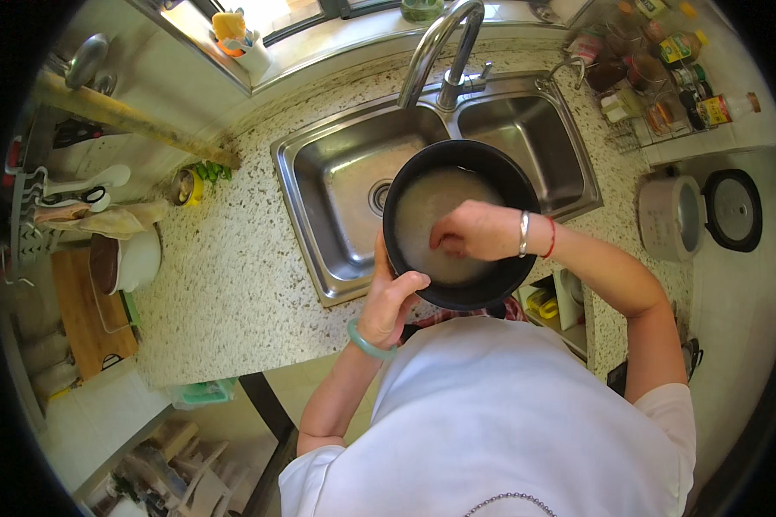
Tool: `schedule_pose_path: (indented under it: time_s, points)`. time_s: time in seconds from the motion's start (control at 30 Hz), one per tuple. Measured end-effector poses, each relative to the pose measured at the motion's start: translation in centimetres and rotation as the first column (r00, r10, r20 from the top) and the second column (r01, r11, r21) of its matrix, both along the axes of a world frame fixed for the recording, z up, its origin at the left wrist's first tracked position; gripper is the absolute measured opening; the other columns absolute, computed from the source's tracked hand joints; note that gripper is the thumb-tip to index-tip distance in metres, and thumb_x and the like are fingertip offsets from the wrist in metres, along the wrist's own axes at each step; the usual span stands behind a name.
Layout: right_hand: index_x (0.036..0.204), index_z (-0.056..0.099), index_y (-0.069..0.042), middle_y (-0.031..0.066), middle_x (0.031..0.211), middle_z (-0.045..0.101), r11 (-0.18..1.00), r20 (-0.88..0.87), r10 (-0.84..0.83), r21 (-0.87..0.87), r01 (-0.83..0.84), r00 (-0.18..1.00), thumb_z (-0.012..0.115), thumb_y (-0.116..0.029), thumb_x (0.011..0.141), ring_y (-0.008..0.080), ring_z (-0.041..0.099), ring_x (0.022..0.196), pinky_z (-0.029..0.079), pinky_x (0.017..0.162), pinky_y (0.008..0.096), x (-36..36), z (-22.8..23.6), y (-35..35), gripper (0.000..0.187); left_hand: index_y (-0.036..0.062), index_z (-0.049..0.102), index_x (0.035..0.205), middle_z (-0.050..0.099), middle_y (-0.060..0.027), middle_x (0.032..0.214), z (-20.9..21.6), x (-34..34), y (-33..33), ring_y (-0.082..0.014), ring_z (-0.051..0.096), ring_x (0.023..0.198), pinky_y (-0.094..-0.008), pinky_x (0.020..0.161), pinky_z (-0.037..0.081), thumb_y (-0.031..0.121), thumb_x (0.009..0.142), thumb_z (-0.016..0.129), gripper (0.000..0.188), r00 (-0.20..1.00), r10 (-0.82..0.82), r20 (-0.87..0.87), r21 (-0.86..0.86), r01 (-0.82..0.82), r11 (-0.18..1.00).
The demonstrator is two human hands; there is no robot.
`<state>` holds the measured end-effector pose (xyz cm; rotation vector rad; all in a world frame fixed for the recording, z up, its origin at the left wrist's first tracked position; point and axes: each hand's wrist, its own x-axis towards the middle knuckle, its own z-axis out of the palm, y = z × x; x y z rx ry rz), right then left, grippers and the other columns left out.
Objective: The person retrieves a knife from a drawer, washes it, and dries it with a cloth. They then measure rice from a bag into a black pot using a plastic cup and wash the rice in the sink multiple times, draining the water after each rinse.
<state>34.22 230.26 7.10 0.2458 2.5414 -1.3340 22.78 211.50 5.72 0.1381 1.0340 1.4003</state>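
Note:
My left hand is closed on the near left rim of a round black pot, its thumb lying over the edge. Whitish, cloudy water fills the lower part of this pot; what lies under the surface is hidden. Inside it, my right hand is curled, with its fingertips down at the water. Whether those fingers hold anything cannot be made out. The pot is held over the near side of a steel double sink, covering part of the divider between its basins.
A chrome faucet arches just beyond the pot. Speckled counter surrounds the sink. To the right stand a cooker with its lid open and a rack of bottles. On the left are a white pot and a wooden board.

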Motion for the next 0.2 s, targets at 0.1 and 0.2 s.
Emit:
schedule_pose_path:
  time_s: [0.1,0.2]
  points:
    - [0.096,0.071,-0.007,0.0169,0.09,0.069,1.0,0.099,-0.012,0.029,0.009,0.995,0.059,-0.011,0.082,0.0347,0.066,0.087,0.052,0.08,0.0406,-0.2,-0.4,-0.9,0.019,0.019,0.024,0.147,0.044,-0.0044,0.131,0.5,0.1,0.4,-0.0152,0.048,0.112,-0.0258,0.089,0.045,0.001,0.075,0.055,0.08,1.0,-0.002,0.01,-0.001,0.002,1.0]
    - [0.096,0.071,-0.008,0.0169,0.091,0.069,0.987,0.12,-0.062,0.153,0.043,0.991,0.059,-0.012,0.082,0.0343,0.066,0.088,0.052,0.081,0.0404,-0.2,-0.5,-0.6,0.019,0.0185,0.023,0.147,0.043,-0.0045,0.133,1.1,0.2,0.5,-0.0168,0.046,0.116,-0.0278,0.092,0.045,0.002,0.075,0.056,0.081,0.999,0.01,0.035,0.011,-0.01,1.0]
